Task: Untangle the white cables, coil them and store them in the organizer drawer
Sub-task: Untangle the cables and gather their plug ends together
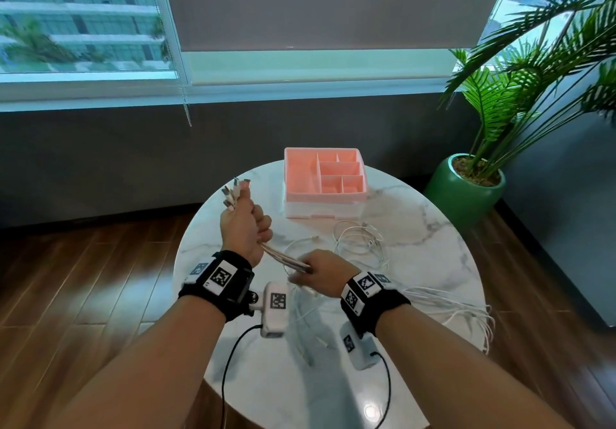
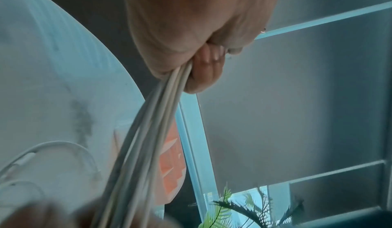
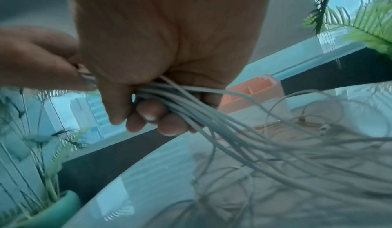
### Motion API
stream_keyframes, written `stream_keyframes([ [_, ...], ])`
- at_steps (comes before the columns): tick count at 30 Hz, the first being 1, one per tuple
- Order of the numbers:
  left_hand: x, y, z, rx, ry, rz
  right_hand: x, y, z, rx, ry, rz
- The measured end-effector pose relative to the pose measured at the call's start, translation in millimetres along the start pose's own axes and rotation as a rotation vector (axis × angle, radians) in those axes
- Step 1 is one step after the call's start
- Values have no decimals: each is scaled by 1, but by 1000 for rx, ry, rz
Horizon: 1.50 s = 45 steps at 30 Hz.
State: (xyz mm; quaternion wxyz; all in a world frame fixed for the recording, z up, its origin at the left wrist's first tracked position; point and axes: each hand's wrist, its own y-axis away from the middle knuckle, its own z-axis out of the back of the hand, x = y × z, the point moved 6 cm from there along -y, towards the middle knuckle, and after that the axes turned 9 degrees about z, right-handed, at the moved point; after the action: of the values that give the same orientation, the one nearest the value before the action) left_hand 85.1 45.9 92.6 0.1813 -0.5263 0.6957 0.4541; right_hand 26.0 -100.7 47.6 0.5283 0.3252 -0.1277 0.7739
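Note:
My left hand [image 1: 245, 225] [image 2: 191, 50] is fisted round a bundle of white cables [image 1: 283, 259] [image 2: 157, 131] [image 3: 212, 117], raised above the table's left side. Several metal plug ends [image 1: 233, 192] stick up out of that fist. My right hand [image 1: 321, 275] [image 3: 161, 84] grips the same bundle a short way lower, near the table's middle. From there the strands trail right and hang over the table edge [image 1: 466, 315]. A loosely coiled white cable [image 1: 360, 240] lies on the table in front of the pink organizer [image 1: 325, 182] [image 3: 254, 90], whose open top compartments face up.
The round white marble table [image 1: 416, 262] stands on a wooden floor. A palm in a green pot [image 1: 466, 188] stands at its right. A dark wall and window lie behind. Black leads run from the wrist cameras across the near table.

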Motion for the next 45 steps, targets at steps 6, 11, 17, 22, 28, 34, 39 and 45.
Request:
stream_keyframes([
  [6,-28,-9,11,5,86,-44,-67,27,26,-145,218,-110],
  [11,-27,-9,11,6,56,-38,-68,28,67,-340,20,-131],
  [17,-29,-8,4,18,76,-70,-24,32,156,-666,-2,27],
  [22,-65,-17,10,-11,132,-152,-48,41,137,-258,142,-143],
  [28,-103,-23,30,-78,160,-241,-166,114,57,-67,-43,-472],
  [34,-78,-28,28,-94,59,-224,-175,133,73,-424,-393,-543],
  [39,-49,-22,7,-40,-151,-217,-156,118,119,-597,-592,-545],
  [45,-7,-6,-33,106,-479,-171,-89,75,132,-516,-502,-408],
])
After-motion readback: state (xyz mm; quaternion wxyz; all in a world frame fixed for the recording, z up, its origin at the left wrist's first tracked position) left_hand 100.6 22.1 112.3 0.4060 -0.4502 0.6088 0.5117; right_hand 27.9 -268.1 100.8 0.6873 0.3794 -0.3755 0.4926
